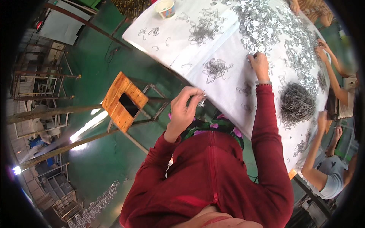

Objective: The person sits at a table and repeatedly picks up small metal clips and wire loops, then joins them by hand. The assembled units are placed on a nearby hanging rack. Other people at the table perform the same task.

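My left hand (185,109) is closed in a pinch just off the table's near edge, gripping a few small shiny metal pieces (202,102). My right hand (260,67) reaches over the table to the lower edge of a wide pile of flat silver metal links (258,28). Its fingers are drawn together, and whatever lies between them is hidden. Between my hands lies a small heap of bent wire hooks (216,70). A large tangled mound of grey wire hooks (297,103) sits right of my right forearm.
A white-covered table (228,89) holds another loose hook heap (205,31) and a paper cup (165,9) at the far left. Co-workers' hands (322,49) work along the right side. Left of me stands a wooden stool (118,93) with a dark rectangle on its top.
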Available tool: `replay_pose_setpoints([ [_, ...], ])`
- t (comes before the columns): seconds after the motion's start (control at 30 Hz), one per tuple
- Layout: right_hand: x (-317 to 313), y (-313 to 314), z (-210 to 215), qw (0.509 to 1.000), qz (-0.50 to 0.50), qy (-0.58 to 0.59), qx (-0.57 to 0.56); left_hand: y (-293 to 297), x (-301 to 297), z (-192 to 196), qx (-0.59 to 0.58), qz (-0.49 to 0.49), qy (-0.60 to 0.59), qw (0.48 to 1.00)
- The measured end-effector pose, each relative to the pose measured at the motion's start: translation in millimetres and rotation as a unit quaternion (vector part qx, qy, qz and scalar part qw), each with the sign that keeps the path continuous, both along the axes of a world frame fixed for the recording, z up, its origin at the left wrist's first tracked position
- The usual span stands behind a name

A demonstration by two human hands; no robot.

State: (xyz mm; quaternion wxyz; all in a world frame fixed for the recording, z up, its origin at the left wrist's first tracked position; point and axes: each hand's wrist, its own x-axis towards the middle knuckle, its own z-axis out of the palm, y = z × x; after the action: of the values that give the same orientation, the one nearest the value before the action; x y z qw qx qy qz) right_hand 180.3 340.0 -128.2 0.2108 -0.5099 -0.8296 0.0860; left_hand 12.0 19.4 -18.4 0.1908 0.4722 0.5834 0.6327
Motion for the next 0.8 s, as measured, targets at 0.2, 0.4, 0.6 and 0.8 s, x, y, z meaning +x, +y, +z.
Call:
replay_pose_setpoints([
  [0.2, -20.3, -9.3, 1.7, 0.999, 0.038, 0.034, 0.001, -6.8, -2.5, -0.2, -0.013, -0.013, -0.035, 0.999],
  [0.4, -45.6, -102.3, 69.3, 0.886, 0.163, 0.338, -0.272, -7.9, -4.0, -6.5, -0.008, -0.039, -0.080, 0.996],
  [0.6, -53.8, -192.0, 122.4, 0.755, 0.245, 0.451, -0.408, -3.3, -8.9, -10.5, -0.051, -0.058, -0.076, 0.994],
  [0.8, -52.1, -216.8, 134.1, 0.801, 0.208, 0.440, -0.349, 2.9, -7.8, -7.7, -0.057, -0.027, -0.026, 0.998],
])
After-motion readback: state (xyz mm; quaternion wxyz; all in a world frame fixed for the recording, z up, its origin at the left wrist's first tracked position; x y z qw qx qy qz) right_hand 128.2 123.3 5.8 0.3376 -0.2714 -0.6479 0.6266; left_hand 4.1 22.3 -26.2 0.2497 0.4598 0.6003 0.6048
